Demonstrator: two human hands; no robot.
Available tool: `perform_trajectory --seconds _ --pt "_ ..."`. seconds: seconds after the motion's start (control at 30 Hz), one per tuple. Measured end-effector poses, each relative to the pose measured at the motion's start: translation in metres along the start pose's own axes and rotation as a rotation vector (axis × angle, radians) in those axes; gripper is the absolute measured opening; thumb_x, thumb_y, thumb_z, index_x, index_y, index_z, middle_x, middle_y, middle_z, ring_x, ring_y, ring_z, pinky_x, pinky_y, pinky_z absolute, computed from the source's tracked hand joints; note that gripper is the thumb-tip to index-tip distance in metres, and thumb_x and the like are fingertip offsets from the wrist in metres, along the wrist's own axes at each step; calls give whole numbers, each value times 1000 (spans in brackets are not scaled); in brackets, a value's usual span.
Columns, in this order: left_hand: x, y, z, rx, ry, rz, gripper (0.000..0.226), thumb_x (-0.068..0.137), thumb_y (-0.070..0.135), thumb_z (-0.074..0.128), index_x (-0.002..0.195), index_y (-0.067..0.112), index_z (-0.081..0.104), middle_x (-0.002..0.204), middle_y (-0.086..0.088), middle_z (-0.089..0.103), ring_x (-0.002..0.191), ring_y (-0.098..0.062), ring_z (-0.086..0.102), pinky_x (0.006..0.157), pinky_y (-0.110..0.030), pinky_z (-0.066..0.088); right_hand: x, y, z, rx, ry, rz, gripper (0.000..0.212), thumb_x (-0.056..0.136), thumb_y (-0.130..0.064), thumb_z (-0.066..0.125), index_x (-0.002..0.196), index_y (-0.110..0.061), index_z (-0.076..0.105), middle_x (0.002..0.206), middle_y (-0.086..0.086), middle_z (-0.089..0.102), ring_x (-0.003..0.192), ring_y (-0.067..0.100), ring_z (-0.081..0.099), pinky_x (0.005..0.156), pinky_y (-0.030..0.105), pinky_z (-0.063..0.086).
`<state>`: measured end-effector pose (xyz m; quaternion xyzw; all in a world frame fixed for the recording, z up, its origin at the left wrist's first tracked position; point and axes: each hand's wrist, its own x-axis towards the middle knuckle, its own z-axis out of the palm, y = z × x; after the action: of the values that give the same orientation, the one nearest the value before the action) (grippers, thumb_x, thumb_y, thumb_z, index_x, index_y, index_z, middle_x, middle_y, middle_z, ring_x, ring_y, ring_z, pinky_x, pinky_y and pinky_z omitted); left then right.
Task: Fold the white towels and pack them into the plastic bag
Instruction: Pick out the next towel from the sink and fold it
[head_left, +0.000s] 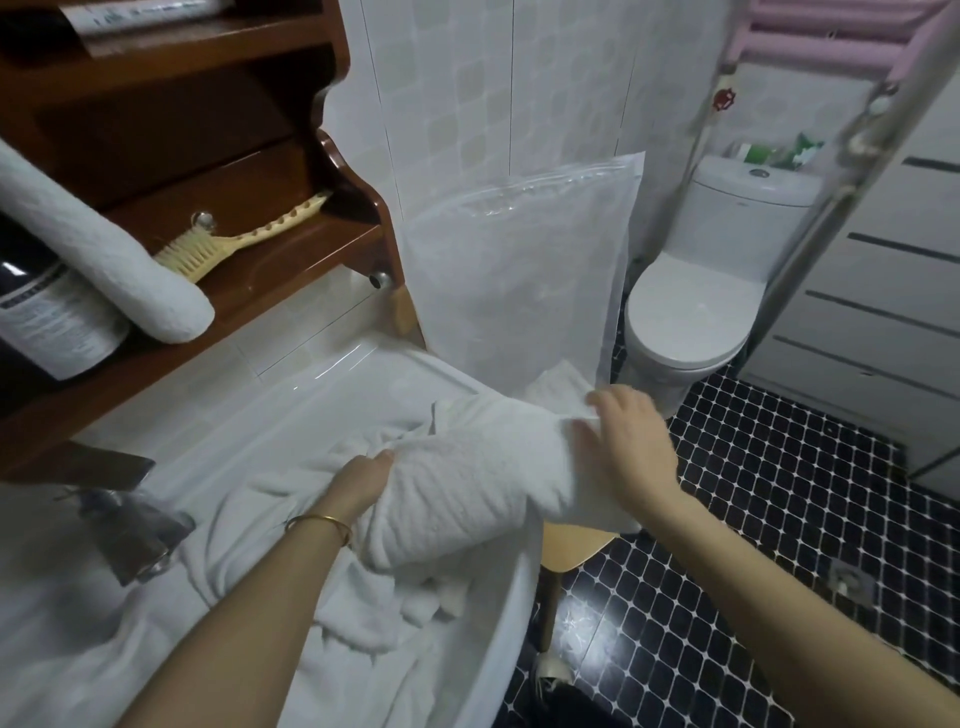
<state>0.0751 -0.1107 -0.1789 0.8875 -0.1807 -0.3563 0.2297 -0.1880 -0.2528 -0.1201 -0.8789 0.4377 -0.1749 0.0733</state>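
Folded white towel (467, 483) held level above the tub's (358, 358) near edge, between both hands. Left hand (358, 483) grips its left end, fingers curled under and thumb on top (gold bangle (319, 525) at the wrist). Right hand (628, 441) clasps the right end, fingers (597, 402) bent over the edge; slightly blurred. Plastic bag (519, 270) stands upright against the tiled wall, just behind the towel. Loose white towels (234, 545) lie crumpled in the tub. Toilet (691, 312) to the right of the bag.
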Motion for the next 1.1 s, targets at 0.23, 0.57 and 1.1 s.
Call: perform_trajectory --seconds 0.23,0.57,1.1 --pt "-5 20 -9 54 -45 -31 42 102 34 33 136 12 46 140 -10 47 126 -27 45 102 -30 34 -18 -51 19 -261 -327 -495 114 55 -73 67 147 -24 19 145 9 31 129 32 33 106 51 25" --pt "-30 41 -60 -284 245 88 42 95 32 43 115 -2 57 119 -24 59 110 -38 55 95 -39 45 70 -75 9 -35 -554 -223 60 51 -58 76 100 -27 58 87 -2 64 84 25 61 66 32 43" --pt "-80 87 41 -1060 -268 -73 66 90 69 32 129 21 55 119 -10 65 106 -28 63 88 -43 53 31 -15 -6 1366 -691 383 25 79 -30 71 101 -21 66 93 -2 75 85 13 72 64 21 57"
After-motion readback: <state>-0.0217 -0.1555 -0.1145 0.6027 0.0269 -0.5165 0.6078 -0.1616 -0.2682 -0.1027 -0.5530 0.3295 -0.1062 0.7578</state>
